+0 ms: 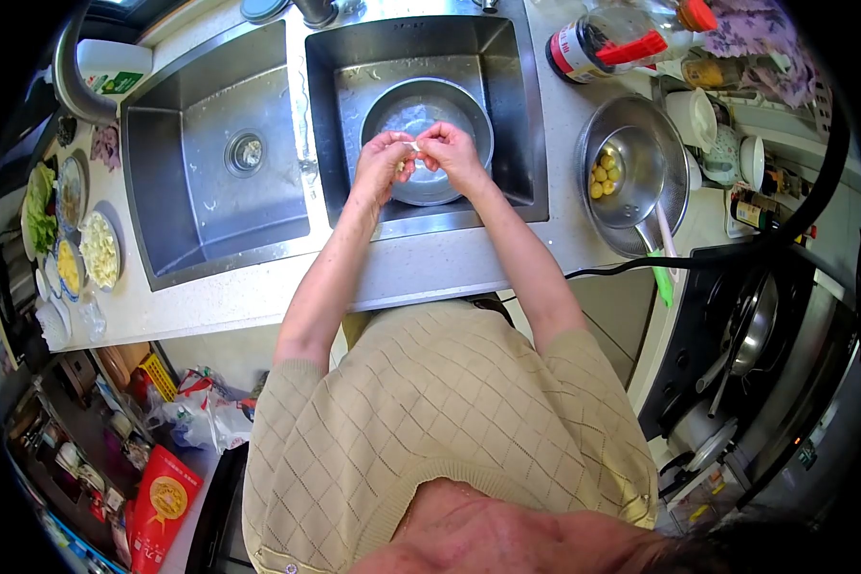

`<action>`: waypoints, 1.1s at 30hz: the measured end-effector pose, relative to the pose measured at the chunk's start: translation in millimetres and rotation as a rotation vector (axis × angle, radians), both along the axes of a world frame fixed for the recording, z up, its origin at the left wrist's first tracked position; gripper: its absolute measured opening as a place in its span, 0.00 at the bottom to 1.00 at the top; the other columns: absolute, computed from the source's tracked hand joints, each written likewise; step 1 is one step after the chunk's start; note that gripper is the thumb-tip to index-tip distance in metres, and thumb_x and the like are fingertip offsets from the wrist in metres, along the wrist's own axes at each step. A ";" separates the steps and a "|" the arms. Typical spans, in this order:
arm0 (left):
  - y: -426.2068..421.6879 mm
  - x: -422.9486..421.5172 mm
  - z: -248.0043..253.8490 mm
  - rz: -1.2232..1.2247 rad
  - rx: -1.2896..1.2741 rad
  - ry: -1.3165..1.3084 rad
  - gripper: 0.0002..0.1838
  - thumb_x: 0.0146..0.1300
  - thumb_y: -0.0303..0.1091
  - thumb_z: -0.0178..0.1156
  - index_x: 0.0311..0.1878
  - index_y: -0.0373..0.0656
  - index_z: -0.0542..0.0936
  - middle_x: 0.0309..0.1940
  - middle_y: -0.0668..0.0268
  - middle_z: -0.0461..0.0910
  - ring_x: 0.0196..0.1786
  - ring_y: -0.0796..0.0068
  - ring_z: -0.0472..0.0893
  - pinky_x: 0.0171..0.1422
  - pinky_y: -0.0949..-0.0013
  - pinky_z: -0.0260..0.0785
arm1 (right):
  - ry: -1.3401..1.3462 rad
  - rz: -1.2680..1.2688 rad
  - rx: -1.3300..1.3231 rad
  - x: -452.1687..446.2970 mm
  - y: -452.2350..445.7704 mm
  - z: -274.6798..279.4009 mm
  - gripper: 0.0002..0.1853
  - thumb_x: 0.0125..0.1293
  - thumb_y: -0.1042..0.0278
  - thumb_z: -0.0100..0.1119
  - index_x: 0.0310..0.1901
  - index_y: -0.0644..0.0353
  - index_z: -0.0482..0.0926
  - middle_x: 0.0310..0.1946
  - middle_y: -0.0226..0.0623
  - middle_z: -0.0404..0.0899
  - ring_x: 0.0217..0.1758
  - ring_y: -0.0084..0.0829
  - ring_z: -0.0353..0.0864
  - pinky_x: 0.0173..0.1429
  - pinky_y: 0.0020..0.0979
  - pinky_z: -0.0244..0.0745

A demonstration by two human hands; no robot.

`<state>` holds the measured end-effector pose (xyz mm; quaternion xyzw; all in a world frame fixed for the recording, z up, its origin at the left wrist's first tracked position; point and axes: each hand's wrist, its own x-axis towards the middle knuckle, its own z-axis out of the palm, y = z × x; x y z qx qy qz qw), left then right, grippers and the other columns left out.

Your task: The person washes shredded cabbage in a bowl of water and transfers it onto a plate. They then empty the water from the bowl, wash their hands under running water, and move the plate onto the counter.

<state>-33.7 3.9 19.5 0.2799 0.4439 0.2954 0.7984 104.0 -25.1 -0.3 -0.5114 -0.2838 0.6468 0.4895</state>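
Observation:
My left hand (386,159) and my right hand (451,153) meet above a round metal bowl (429,195) in the right sink basin (346,67). The fingertips of both are closed in a pinch on a small whitish piece (411,145), too small to name. Something pale yellowish also shows under the left fingers, mostly hidden by them. The bowl seems to have water in it, and its far rim and both sides show around my hands.
To the left is a second basin (201,215) with a drain (246,154). Plates of chopped pale food (99,251) and leafy greens (41,209) line the left counter. A strainer (631,153) with small yellow balls (604,175), a bottle (598,53) and a black cable (679,262) lie right.

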 end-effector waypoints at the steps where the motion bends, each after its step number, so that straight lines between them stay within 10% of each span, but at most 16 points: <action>1: -0.4 0.1 -0.6 0.015 0.012 -0.003 0.06 0.50 0.25 0.52 0.33 0.39 0.70 0.19 0.67 0.72 0.15 0.84 0.67 0.15 0.83 0.54 | 0.010 -0.004 0.006 -0.6 0.4 -0.3 0.04 0.53 0.73 0.54 0.29 0.62 0.70 0.19 0.30 0.72 0.16 0.16 0.67 0.18 0.17 0.60; 16: 7.7 -2.8 -5.4 0.070 0.166 0.251 0.05 0.50 0.25 0.44 0.26 0.44 0.70 0.16 0.71 0.68 0.15 0.84 0.65 0.15 0.82 0.52 | 0.139 -0.147 -0.147 3.6 16.9 26.3 0.04 0.50 0.73 0.54 0.25 0.61 0.70 0.16 0.31 0.70 0.13 0.17 0.64 0.15 0.18 0.57; 20: 8.3 5.2 17.3 0.250 -0.255 -0.062 0.09 0.56 0.34 0.48 0.23 0.44 0.70 0.15 0.68 0.69 0.16 0.77 0.69 0.14 0.80 0.56 | -0.245 0.041 0.196 -7.7 19.3 29.7 0.05 0.50 0.70 0.58 0.27 0.63 0.75 0.19 0.31 0.74 0.17 0.16 0.69 0.20 0.17 0.62; 25: 11.7 -3.1 -16.6 0.249 -0.442 -0.187 0.13 0.57 0.40 0.51 0.20 0.46 0.66 0.14 0.67 0.67 0.17 0.76 0.69 0.12 0.80 0.55 | -0.315 -0.052 -0.048 12.8 36.9 20.6 0.08 0.54 0.66 0.55 0.33 0.60 0.79 0.21 0.30 0.76 0.27 0.25 0.76 0.34 0.24 0.70; 28: 10.6 -19.4 -30.6 0.238 -0.433 -0.286 0.14 0.57 0.40 0.50 0.19 0.46 0.65 0.14 0.66 0.66 0.17 0.75 0.68 0.12 0.80 0.55 | -1.029 0.120 -0.068 37.4 45.9 -23.7 0.11 0.49 0.63 0.58 0.36 0.54 0.78 0.27 0.39 0.77 0.35 0.37 0.77 0.41 0.35 0.72; 33: 1.0 -23.4 -37.5 0.321 -0.524 -0.258 0.14 0.58 0.39 0.47 0.19 0.44 0.66 0.16 0.64 0.67 0.19 0.71 0.68 0.13 0.79 0.54 | -1.377 0.533 -0.030 18.1 27.8 -48.2 0.21 0.47 0.60 0.59 0.46 0.50 0.73 0.44 0.49 0.68 0.49 0.43 0.70 0.50 0.40 0.67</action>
